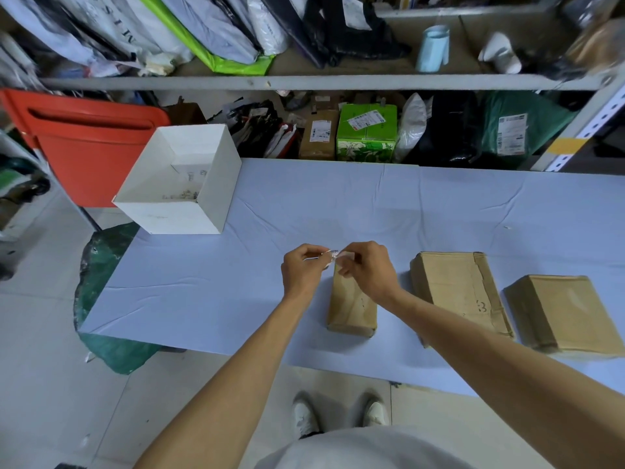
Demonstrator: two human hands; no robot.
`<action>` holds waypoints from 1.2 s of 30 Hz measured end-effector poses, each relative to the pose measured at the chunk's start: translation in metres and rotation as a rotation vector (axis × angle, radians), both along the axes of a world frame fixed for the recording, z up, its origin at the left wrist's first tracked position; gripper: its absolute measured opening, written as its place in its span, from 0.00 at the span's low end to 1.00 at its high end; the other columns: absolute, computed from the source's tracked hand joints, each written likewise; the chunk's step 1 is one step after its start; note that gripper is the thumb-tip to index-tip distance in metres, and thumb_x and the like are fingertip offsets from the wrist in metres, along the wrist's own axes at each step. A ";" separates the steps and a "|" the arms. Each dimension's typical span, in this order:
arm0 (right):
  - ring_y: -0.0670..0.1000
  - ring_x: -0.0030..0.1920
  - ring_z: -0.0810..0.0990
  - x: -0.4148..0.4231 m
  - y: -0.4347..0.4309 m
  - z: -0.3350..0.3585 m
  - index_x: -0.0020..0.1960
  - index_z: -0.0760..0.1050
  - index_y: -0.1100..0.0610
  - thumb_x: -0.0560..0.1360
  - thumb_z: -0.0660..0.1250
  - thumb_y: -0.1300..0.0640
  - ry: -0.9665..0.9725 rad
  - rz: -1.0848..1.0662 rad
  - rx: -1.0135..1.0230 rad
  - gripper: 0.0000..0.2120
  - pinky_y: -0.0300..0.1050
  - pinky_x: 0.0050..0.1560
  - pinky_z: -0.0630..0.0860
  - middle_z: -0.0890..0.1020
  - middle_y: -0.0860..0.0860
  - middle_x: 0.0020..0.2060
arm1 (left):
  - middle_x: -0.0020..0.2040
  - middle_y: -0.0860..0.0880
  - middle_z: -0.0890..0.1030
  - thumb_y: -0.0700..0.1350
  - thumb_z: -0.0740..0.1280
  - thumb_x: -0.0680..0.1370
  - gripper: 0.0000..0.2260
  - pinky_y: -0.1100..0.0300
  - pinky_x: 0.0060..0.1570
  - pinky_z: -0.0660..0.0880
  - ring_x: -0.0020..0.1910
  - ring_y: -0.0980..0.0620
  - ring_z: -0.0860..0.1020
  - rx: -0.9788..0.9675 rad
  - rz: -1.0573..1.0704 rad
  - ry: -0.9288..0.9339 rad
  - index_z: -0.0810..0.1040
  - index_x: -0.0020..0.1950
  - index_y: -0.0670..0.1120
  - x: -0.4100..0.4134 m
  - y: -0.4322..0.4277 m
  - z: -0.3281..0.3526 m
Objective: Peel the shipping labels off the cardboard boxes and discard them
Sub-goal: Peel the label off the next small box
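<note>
A narrow brown cardboard box lies on the pale blue table in front of me. Above its far end, my left hand and my right hand both pinch a small crumpled strip of label or tape between them. The strip is partly hidden by my fingers. Two more cardboard boxes lie to the right: a middle box with torn tape and a far right box. An open white box with scraps inside stands at the table's far left corner.
Shelves behind the table hold bagged parcels and labelled boxes, among them a green one. A red bin stands at the left behind the white box. A green sack sits on the floor by the table's left edge.
</note>
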State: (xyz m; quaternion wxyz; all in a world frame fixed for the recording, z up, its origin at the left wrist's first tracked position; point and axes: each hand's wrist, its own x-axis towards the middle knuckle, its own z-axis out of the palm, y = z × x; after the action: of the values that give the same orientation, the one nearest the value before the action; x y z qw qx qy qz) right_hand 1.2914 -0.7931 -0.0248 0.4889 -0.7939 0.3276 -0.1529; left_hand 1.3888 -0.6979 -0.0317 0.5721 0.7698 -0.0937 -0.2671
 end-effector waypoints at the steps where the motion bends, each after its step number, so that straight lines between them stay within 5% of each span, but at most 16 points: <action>1: 0.51 0.32 0.83 0.000 -0.001 0.001 0.43 0.77 0.60 0.73 0.65 0.66 -0.028 -0.046 0.031 0.04 0.46 0.38 0.80 0.83 0.56 0.31 | 0.39 0.50 0.85 0.42 0.73 0.69 0.01 0.50 0.52 0.81 0.42 0.49 0.84 -0.020 -0.016 0.013 0.84 0.39 0.45 -0.002 -0.001 0.001; 4: 0.55 0.31 0.83 0.001 -0.005 0.002 0.41 0.71 0.61 0.69 0.66 0.69 -0.112 -0.187 0.115 0.06 0.53 0.36 0.82 0.82 0.60 0.31 | 0.44 0.51 0.85 0.45 0.74 0.70 0.05 0.54 0.53 0.80 0.48 0.50 0.83 -0.028 -0.085 0.009 0.84 0.43 0.46 -0.006 -0.004 0.004; 8: 0.58 0.31 0.83 0.001 -0.007 0.006 0.34 0.77 0.63 0.65 0.71 0.70 -0.119 -0.307 0.176 0.05 0.57 0.38 0.82 0.81 0.59 0.29 | 0.54 0.51 0.82 0.47 0.77 0.69 0.09 0.59 0.55 0.77 0.53 0.53 0.81 -0.034 -0.148 0.048 0.84 0.45 0.46 -0.006 -0.003 0.009; 15: 0.55 0.34 0.84 0.000 -0.002 0.016 0.33 0.82 0.59 0.64 0.74 0.63 -0.070 -0.385 0.174 0.02 0.48 0.37 0.81 0.83 0.55 0.29 | 0.44 0.52 0.84 0.45 0.77 0.70 0.07 0.64 0.46 0.80 0.42 0.60 0.83 -0.056 -0.229 -0.050 0.84 0.45 0.46 -0.008 -0.001 0.013; 21: 0.56 0.35 0.83 0.000 0.007 0.021 0.31 0.82 0.56 0.67 0.74 0.53 -0.088 -0.324 0.192 0.09 0.47 0.37 0.79 0.83 0.53 0.28 | 0.41 0.50 0.85 0.42 0.74 0.73 0.02 0.58 0.48 0.81 0.43 0.52 0.83 -0.032 -0.128 -0.170 0.84 0.44 0.45 -0.006 -0.004 0.012; 26: 0.51 0.42 0.85 0.003 0.008 0.021 0.35 0.83 0.61 0.70 0.69 0.56 -0.217 -0.312 0.456 0.10 0.44 0.49 0.80 0.85 0.55 0.34 | 0.41 0.50 0.83 0.41 0.75 0.72 0.02 0.74 0.38 0.74 0.38 0.58 0.81 -0.023 -0.041 -0.291 0.84 0.42 0.43 -0.009 -0.009 0.019; 30: 0.49 0.45 0.85 0.003 0.005 0.018 0.40 0.84 0.58 0.75 0.64 0.61 -0.195 -0.209 0.422 0.10 0.47 0.55 0.80 0.86 0.55 0.41 | 0.38 0.52 0.84 0.44 0.75 0.72 0.03 0.71 0.39 0.74 0.37 0.59 0.81 -0.007 -0.038 -0.223 0.85 0.43 0.45 -0.006 -0.008 0.016; 33: 0.53 0.41 0.86 -0.002 -0.006 0.015 0.50 0.82 0.61 0.72 0.70 0.64 -0.206 -0.214 0.385 0.07 0.50 0.53 0.81 0.85 0.57 0.40 | 0.41 0.53 0.85 0.45 0.75 0.72 0.04 0.67 0.44 0.78 0.41 0.57 0.83 -0.041 -0.107 -0.184 0.86 0.46 0.47 -0.007 -0.006 0.018; 36: 0.55 0.38 0.86 -0.005 -0.016 0.016 0.49 0.81 0.64 0.68 0.74 0.66 -0.202 -0.243 0.350 0.10 0.47 0.46 0.81 0.84 0.59 0.37 | 0.43 0.54 0.86 0.43 0.74 0.73 0.05 0.64 0.48 0.79 0.43 0.58 0.83 -0.082 -0.172 -0.129 0.86 0.48 0.48 -0.011 -0.007 0.019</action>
State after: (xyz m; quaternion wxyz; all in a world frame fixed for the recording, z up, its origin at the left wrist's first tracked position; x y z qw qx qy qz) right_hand 1.2861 -0.8095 -0.0084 0.6275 -0.6324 0.3916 -0.2300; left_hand 1.3782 -0.7044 -0.0127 0.5709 0.7504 -0.2069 -0.2611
